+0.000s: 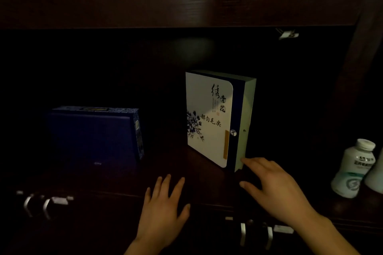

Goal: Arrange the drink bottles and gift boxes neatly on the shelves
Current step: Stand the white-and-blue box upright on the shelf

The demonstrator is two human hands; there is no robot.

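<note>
Single head-worn view, wide-angle. It looked forward and down into a dim wooden shelf [186, 6] bay from close range, at about shelf-board height. Frame edges bowed. No second view to overlap with.

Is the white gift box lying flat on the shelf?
No. The white gift box stands upright on its edge, with the right hand at its lower corner.

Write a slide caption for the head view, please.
Right hand touches the upright white gift box; left hand rests open below.
</note>
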